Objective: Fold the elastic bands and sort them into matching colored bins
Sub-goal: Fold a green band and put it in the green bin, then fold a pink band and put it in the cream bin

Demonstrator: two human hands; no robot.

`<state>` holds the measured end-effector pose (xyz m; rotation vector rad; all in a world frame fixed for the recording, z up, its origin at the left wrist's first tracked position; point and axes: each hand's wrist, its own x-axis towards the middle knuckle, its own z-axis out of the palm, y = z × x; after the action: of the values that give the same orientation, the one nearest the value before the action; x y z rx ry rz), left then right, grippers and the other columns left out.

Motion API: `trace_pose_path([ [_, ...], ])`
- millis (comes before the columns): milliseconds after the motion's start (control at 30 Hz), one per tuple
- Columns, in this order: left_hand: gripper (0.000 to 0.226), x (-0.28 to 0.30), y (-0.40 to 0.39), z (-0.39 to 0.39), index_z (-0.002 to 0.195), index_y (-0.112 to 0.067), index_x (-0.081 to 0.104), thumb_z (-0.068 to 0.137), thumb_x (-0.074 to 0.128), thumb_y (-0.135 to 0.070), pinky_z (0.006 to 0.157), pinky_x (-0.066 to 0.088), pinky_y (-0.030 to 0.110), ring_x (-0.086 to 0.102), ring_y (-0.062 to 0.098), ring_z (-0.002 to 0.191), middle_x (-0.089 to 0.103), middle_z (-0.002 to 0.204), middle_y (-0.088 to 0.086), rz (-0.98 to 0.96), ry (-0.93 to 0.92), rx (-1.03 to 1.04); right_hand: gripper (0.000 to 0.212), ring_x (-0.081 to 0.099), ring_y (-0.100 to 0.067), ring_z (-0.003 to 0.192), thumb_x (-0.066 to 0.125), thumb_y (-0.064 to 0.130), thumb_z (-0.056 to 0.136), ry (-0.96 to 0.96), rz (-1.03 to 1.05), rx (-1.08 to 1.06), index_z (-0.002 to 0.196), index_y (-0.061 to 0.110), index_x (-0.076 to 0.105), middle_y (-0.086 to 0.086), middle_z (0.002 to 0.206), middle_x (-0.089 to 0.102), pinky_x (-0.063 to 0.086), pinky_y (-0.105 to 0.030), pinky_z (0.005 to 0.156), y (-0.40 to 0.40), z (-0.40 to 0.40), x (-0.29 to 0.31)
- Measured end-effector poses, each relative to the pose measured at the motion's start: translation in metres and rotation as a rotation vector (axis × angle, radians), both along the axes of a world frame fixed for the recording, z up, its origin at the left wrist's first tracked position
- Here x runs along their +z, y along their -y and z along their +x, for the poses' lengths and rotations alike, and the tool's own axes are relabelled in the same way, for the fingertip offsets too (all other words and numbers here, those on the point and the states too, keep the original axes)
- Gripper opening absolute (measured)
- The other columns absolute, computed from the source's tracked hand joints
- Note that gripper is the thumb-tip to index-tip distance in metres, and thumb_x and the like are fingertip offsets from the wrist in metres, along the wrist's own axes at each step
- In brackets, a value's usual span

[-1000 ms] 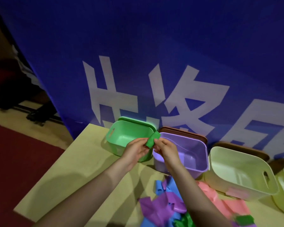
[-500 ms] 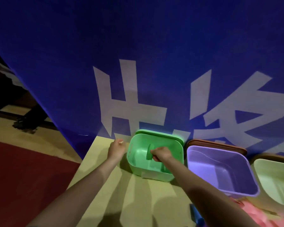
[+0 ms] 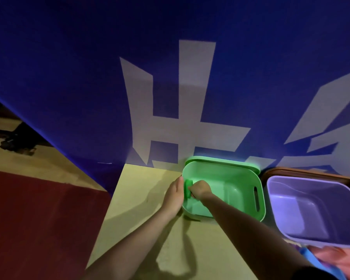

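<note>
Green plastic fills the middle of the head view: the green bin stands on the pale yellow table, hard against the blue banner with its large white characters, and a matching green lid shows behind its far rim. The right hand reaches down inside the bin near its left wall, fingers curled, pinching the folded green band, which stands on edge just inside that wall. The left hand lies against the outside of the same wall, fingers fairly straight and pressed flat along the plastic, clasping nothing; whether its thumb hooks over the rim cannot be told. A slot handle is cut in the bin's right wall. Just to the right stands the purple bin, tilted in this wide view, with a brown lid behind it. At the lower right corner lie pink and blue bands, partly cut off by the frame. Beyond the table's left edge the floor is dark red carpet.
</note>
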<state>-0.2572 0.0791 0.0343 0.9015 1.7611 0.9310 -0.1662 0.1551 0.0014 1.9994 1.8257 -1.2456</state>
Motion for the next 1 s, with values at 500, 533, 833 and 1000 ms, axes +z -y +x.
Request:
trace_pose_path([
  [500, 0.036, -0.011, 0.0, 0.001, 0.101, -0.019, 0.061, 0.103, 0.029, -0.036, 0.086, 0.046, 0.031, 0.059, 0.017, 0.099, 0.064, 0.104, 0.004, 0.033, 0.044, 0.065, 0.026, 0.062, -0.028, 0.088, 0.061, 0.034, 0.088, 0.075, 0.187, 0.078, 0.091, 0.008, 0.064, -0.008, 0.084, 0.063, 0.039, -0.028, 0.068, 0.001, 0.006, 0.001],
  [533, 0.037, -0.01, 0.0, 0.001, 0.103, -0.018, 0.061, 0.102, 0.029, -0.037, 0.089, 0.046, 0.033, 0.059, 0.018, 0.099, 0.064, 0.105, 0.004, 0.031, 0.034, 0.066, 0.025, 0.06, -0.026, 0.082, 0.06, 0.034, 0.089, 0.064, 0.181, 0.092, 0.081, 0.011, 0.063, -0.006, 0.078, 0.06, 0.037, -0.027, 0.066, 0.001, 0.007, 0.003],
  [833, 0.039, 0.009, 0.004, -0.001, 0.1, -0.015, 0.062, 0.101, 0.032, -0.039, 0.078, 0.045, 0.033, 0.061, 0.022, 0.092, 0.066, 0.097, 0.004, -0.005, -0.14, 0.016, 0.029, 0.056, -0.021, 0.075, 0.062, 0.035, 0.09, -0.038, 0.174, 0.092, 0.078, 0.009, 0.065, -0.009, 0.077, 0.062, 0.046, -0.029, 0.073, 0.005, 0.026, 0.03],
  [1000, 0.032, 0.035, 0.011, 0.001, 0.125, -0.011, 0.057, 0.095, 0.053, -0.025, 0.094, 0.041, 0.036, 0.051, 0.025, 0.116, 0.059, 0.122, 0.008, 0.108, -0.445, 0.092, 0.011, 0.058, -0.013, 0.062, 0.063, 0.017, 0.089, -0.449, 0.232, -0.125, 0.079, 0.013, 0.066, -0.004, 0.069, 0.065, 0.052, -0.028, 0.068, 0.031, 0.062, 0.074],
])
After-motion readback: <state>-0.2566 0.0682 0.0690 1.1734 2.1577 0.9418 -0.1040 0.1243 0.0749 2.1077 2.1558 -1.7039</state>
